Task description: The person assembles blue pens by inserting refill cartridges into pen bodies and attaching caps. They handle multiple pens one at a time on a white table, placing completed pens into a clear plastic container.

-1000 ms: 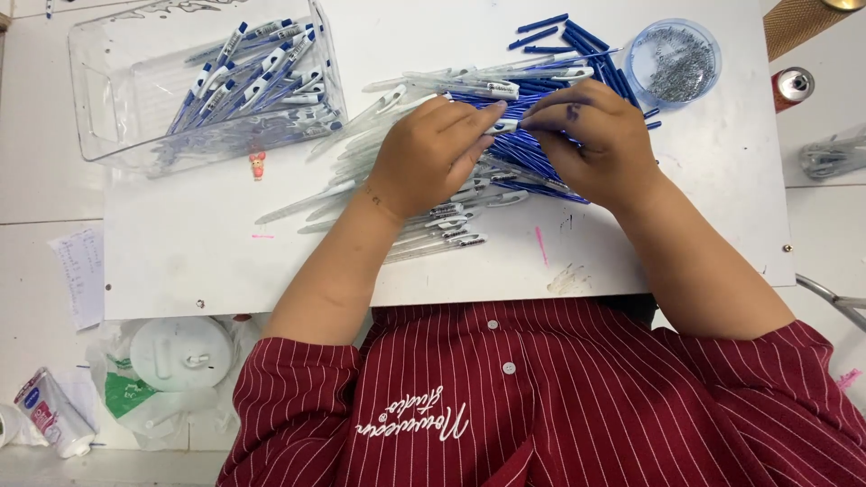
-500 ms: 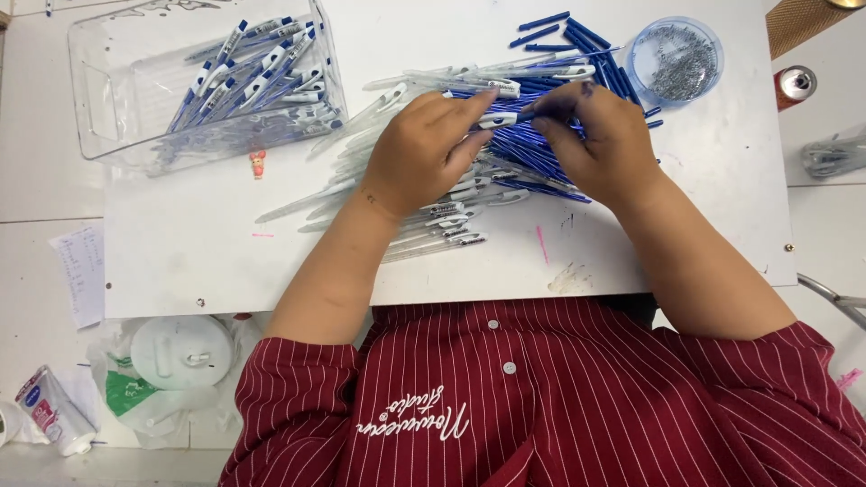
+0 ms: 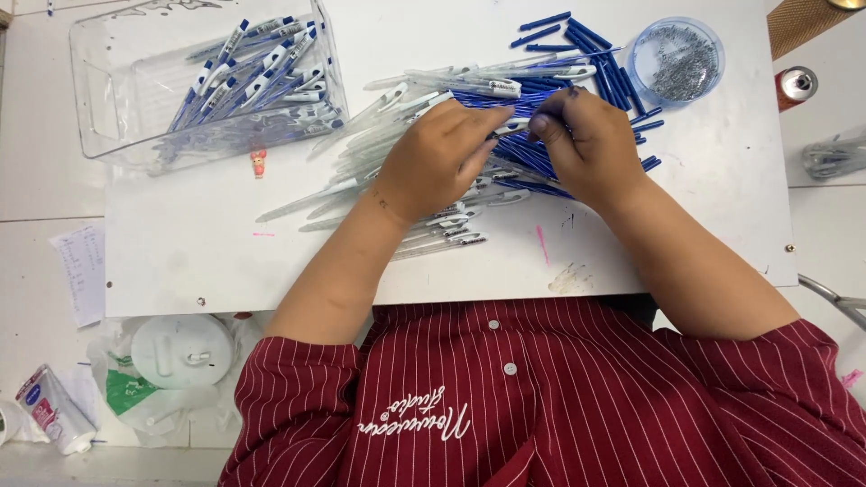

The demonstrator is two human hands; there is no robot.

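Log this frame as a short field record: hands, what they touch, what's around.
view: head camera, looking down
surface: white board
left hand: palm down on clear barrels, fingertips on a barrel
right hand: fingers pinching a small part over blue refills
grip: both hands meet at the pile's middle; held piece mostly hidden
bin: clear, upper left, holds finished pens
cup: round, clear, small metal bits, upper right
figure: tiny, below the bin

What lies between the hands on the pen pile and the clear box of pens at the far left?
Nothing visible. Between the left hand, the right hand and the clear box there is only bare white board, besides a small red figure just below the box.
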